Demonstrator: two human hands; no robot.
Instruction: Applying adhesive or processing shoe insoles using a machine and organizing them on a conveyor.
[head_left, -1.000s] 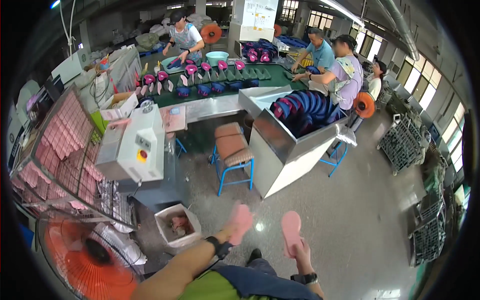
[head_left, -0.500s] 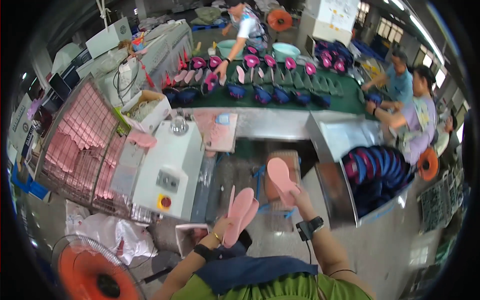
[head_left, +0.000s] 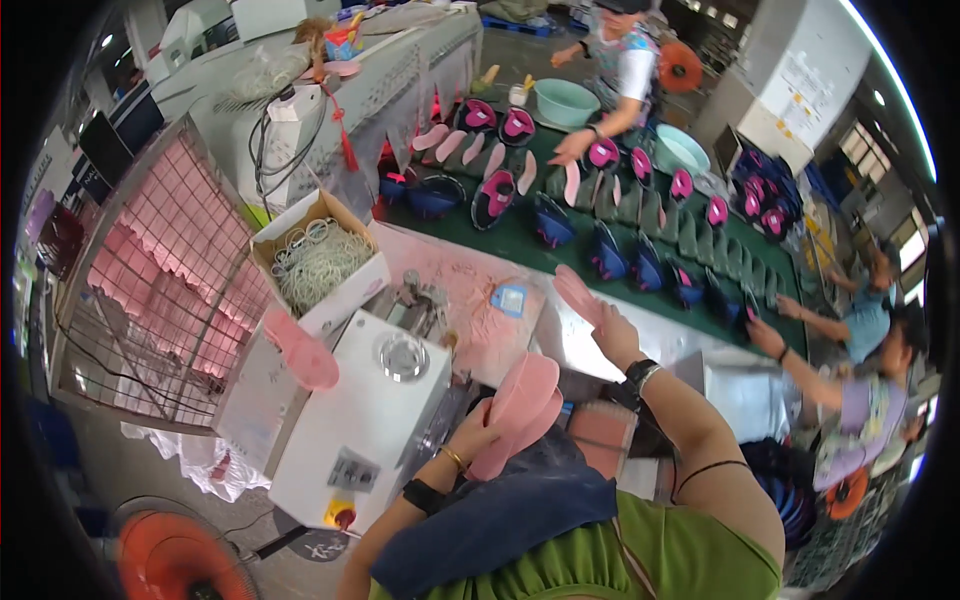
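Left hand (head_left: pixel 468 437) and right hand (head_left: pixel 618 338) are well apart, and I see both closed on something: the left is clasped around a stack of pale pink insoles (head_left: pixel 522 405), the right pinches another insole (head_left: pixel 577 297) by one end. From my side the stack shows in the air just off the right edge of a white machine (head_left: pixel 365 410), and the other piece before the metal ledge (head_left: pixel 567 347) along the counter's near edge. Those in the stack are thin, matt, foot-shaped sheets with smooth rounded ends, at least two, slightly fanned; the right hand's is turned nearly edge-on, so I can't tell whether it is single. More pink pieces (head_left: pixel 302 352) lie at the machine's left edge. Its casing is boxy painted metal, carrying a round shiny disc (head_left: pixel 403 357) and, at a near corner, a red knob (head_left: pixel 343 519) on yellow. By its far edge I make out a carton (head_left: pixel 348 302) of springy, tangled pale cord (head_left: pixel 320 262) and a board (head_left: pixel 460 285) dusted with pink crumbs. Rippled pink material (head_left: pixel 140 305) fills a wire-mesh cage (head_left: pixel 168 215). Curved navy-and-magenta shoe uppers (head_left: pixel 495 200) line the green counter (head_left: pixel 515 240).
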